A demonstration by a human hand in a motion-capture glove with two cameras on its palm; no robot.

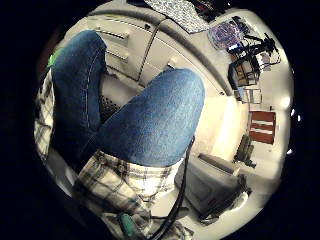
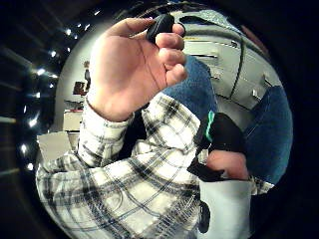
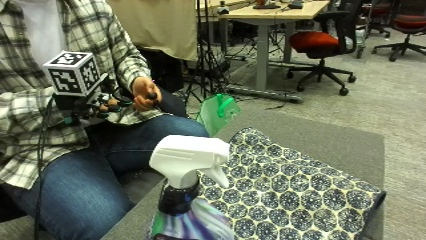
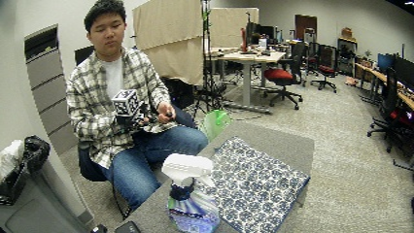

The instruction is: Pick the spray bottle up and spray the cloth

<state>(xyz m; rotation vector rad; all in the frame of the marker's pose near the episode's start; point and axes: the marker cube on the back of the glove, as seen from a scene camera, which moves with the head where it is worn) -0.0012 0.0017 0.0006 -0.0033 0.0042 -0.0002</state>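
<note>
Gloved right hand [image 3: 93, 107] held above lap, well apart from table [image 3: 319, 137], fingers loosely curled, gripping nothing. Bare left hand [image 3: 143, 93] just beside it, pinching small black object [image 3: 152, 95]. Spray bottle [image 3: 190, 192] upright at near table edge, touching patterned cloth [image 3: 293, 192] spread flat to right.

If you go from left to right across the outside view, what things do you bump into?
The gloved right hand held over the person's lap → the bare hand pinching a small black thing → the spray bottle standing on the table → the patterned cloth lying flat beside it.
</note>
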